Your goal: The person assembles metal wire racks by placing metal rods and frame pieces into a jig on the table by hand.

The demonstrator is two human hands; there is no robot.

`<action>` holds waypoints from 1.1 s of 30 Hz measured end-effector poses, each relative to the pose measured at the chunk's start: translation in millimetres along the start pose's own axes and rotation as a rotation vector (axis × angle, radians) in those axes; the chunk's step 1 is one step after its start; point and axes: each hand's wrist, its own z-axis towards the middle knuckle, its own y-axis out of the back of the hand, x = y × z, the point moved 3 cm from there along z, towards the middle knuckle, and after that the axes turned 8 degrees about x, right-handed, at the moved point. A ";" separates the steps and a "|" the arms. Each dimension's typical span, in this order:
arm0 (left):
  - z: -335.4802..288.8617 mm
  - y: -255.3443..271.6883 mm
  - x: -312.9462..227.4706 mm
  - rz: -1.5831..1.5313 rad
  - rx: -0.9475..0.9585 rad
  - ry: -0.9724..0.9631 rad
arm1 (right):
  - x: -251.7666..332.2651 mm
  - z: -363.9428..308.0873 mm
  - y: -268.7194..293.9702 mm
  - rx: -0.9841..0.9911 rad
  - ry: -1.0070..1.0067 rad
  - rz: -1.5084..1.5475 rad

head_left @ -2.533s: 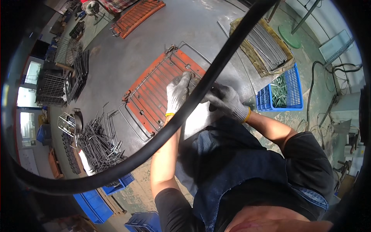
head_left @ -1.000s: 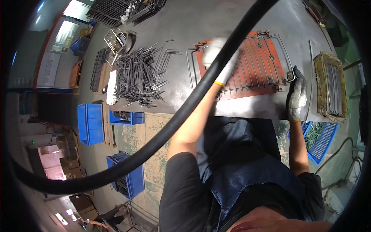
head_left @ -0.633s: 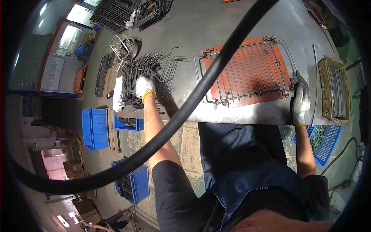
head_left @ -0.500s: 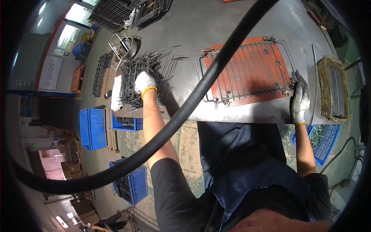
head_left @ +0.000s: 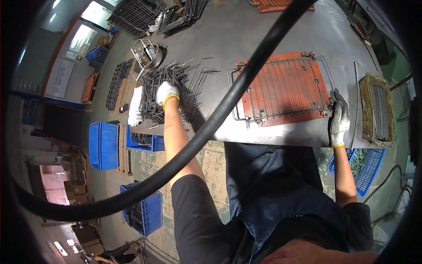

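Note:
My left hand [head_left: 167, 95], in a white glove with a yellow cuff, is closed over a pile of bent metal rods [head_left: 151, 103] on the left of the table. Its fingertips are hidden among the rods. In front of me, a wire rack [head_left: 280, 88] of parallel bars inside a bent frame lies on a red metal jig plate [head_left: 310, 81]. My right hand [head_left: 339, 119], in a white glove with dark fingers, rests at the jig's near right corner. Its fingers are stretched out beside the frame's end, thumb side against the jig's edge.
A thick black cable [head_left: 211, 132] crosses the view. On the right stands a worn box [head_left: 365, 108] of straight rods. Another red plate [head_left: 281, 5] lies at the far edge. Blue bins [head_left: 103, 147] stand below left, a blue basket [head_left: 371, 171] below right. A metal container [head_left: 158, 55] sits behind the pile.
The view has shifted slightly, bringing the far red plate further into sight. My left hand stays in the rod pile, and my right hand stays at the jig's corner.

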 end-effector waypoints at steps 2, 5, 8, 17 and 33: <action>-1.1 5.3 9.4 -0.027 0.040 0.012 | -0.1 0.1 -1.0 0.025 -0.023 0.027; -8.7 12.1 5.2 -0.057 -0.057 -0.055 | -16.2 -0.8 6.2 0.045 -0.100 0.043; -10.1 33.0 17.8 -0.208 -0.153 -0.103 | -4.8 5.2 19.4 -0.023 -0.176 0.298; -79.3 66.6 -42.9 -1.384 0.350 -0.470 | 81.1 -10.0 28.1 0.219 0.410 -0.422; -187.6 -25.0 -165.6 -0.414 0.095 -0.793 | 132.8 -45.6 -116.4 0.295 0.802 -0.338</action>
